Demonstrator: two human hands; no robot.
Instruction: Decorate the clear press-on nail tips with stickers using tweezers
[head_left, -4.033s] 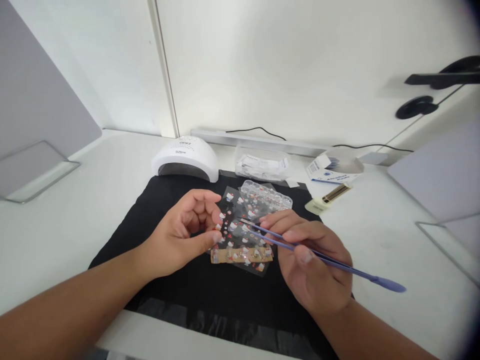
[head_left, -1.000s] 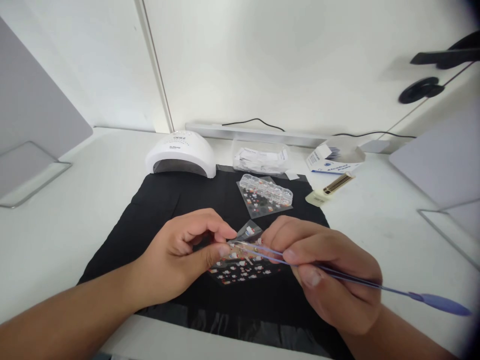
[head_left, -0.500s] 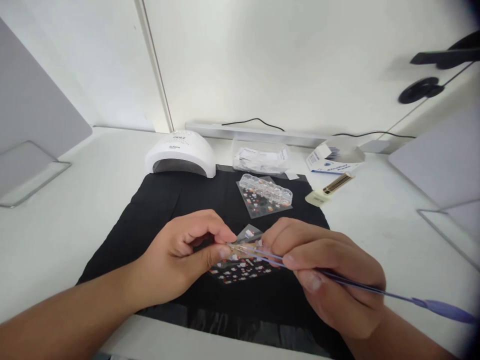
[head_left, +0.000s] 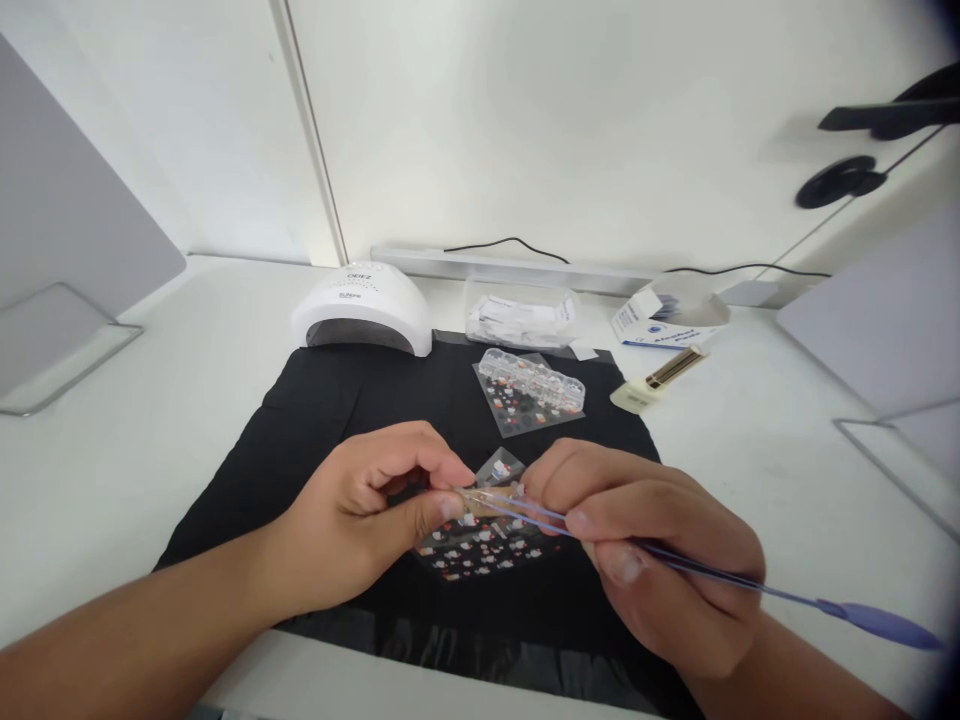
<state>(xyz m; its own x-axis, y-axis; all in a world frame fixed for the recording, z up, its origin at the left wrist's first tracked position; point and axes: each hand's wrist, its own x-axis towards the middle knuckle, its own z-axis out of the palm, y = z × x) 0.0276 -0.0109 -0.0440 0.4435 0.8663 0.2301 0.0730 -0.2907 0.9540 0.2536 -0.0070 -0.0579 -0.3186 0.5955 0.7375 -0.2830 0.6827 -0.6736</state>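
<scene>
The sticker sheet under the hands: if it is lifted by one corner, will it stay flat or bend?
The sticker sheet looks like thin clear film, so it would probably droop and feel very light. One corner already curls up between the left hand and the right hand, which suggests floppiness. Its glossy surface may slip on the black mat.

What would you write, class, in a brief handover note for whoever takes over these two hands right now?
Left hand: pinching the edge of the sticker sheet, lifted just above the black mat.
Right hand: gripping the purple tweezers, tips at the sheet's top edge, beside the left fingertips.
Elsewhere: a second sheet with a clear case farther back on the mat; nail lamp behind.
Done: sheet picked up, tweezers placed.
Left: whether a sticker is lifted cannot be told.
</scene>
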